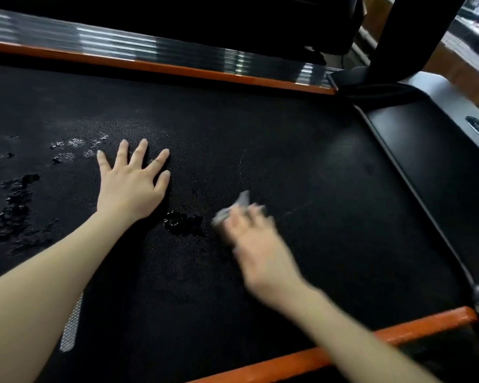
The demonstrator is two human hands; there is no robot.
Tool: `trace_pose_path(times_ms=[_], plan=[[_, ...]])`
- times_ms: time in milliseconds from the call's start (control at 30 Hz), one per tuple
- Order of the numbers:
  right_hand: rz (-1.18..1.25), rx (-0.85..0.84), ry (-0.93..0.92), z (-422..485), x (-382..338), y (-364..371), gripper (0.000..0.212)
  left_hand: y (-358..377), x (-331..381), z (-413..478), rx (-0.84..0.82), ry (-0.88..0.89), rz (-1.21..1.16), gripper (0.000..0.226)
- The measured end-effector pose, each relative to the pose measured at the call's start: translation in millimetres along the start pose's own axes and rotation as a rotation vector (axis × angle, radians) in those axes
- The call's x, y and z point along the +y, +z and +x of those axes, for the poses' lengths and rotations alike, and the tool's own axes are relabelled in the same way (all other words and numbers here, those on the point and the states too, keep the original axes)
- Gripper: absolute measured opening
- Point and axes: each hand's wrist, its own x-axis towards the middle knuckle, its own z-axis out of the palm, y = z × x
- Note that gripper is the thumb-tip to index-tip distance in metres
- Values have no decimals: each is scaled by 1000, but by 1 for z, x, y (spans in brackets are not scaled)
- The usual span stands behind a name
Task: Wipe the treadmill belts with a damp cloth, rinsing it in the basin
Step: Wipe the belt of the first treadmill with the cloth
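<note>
The black textured treadmill belt [302, 161] fills most of the view. My left hand [130, 181] lies flat on it with fingers spread and straight, left of centre. My right hand [256, 239] is blurred with motion near the middle of the belt and holds a small grey cloth [234, 207], which sticks out past the fingers toward the upper left. A wet puddle [183, 221] shines on the belt between the two hands. More wet patches [14, 208] glisten on the belt's left side.
Orange side rails run along the far edge [161, 66] and the near edge [343, 352] of the belt. The grey and black motor cover [437, 150] sits at the right end. A black upright post [415, 34] rises at the top right. No basin is in view.
</note>
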Motion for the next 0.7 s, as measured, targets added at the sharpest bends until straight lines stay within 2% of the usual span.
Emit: trace_pose_path(times_ms=[67,133,200,267,333,400,567,633,700], plan=[[42,-86,-181,-14,-40,5,51,-1,-2,-1,-11,-3,3,52],[43,-100,-221,-23,-32,3,53,-2,-4,-3,-21,-1,-3,52],[-11,-102,-69,-38,1,-9,57,-5,-4,-4,-28,4,5,52],[10,-49,232,-64,47,-24,58,-6,-5,-5,-50,10,15,53],[72,-87,525,-81,77,-40,52,-6,-3,-5,-55,11,19,53],[62,-83,589,-77,66,-38,52,-7,-2,-3,-62,11,21,54],[118,-26,112,-40,-62,4,54,-17,-1,-5,-50,-3,-59,51],[159,-62,25,-31,-83,7,51,-24,-6,-13,-3,-6,-95,50],[140,-101,-90,-35,-74,5,52,-29,-18,-26,27,11,-70,49]])
